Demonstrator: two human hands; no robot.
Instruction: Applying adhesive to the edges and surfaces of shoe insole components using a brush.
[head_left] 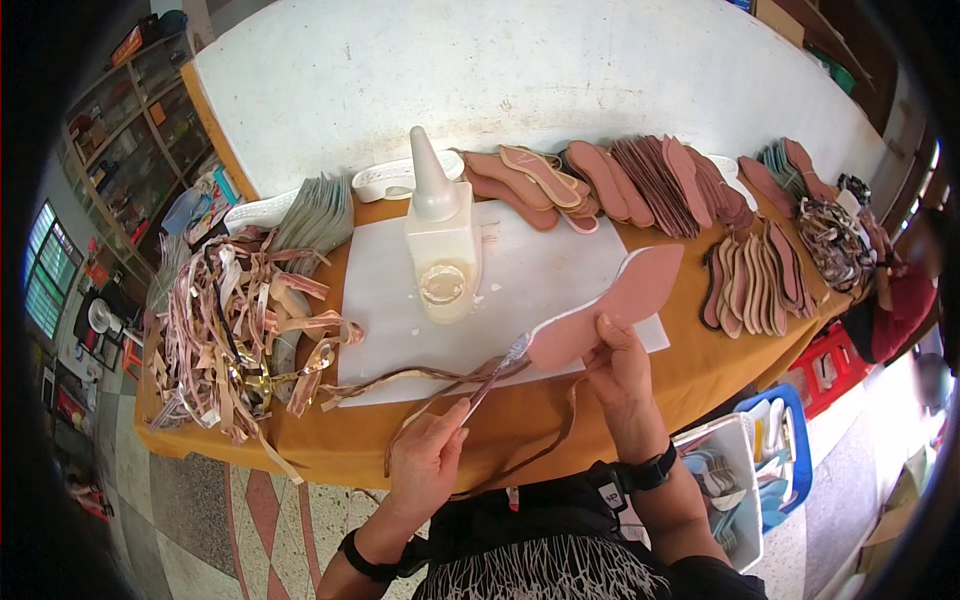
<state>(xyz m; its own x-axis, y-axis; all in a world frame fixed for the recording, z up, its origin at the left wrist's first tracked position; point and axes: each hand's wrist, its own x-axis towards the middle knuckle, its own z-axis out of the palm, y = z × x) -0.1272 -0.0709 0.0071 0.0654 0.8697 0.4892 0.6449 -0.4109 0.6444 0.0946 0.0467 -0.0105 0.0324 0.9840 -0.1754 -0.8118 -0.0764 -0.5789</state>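
My right hand (622, 362) grips a pinkish-brown shoe insole (612, 305) by its near edge, thumb on top, and holds it tilted over the white board (385, 290). A white line runs along the insole's left edge. Closed around the handle of a brush (490, 382) is my left hand (430, 455). The brush's whitish tip touches or almost touches the insole's narrower end. Long brown strips (425, 376) lie by the left hand; whether it also holds one, I cannot tell. Beyond stands a cream plastic bottle (432, 215) with a cone top and a crusted side opening (446, 285).
Tangled strips (215, 340) heap at the left of the orange-brown cloth (690, 365), beside grey-green insoles (318, 215). Stacked insoles (650, 180) line the white wall (480, 70); another fanned row (755, 280) lies right. Crates (800, 440) stand below; a person in red (900, 310) is at right.
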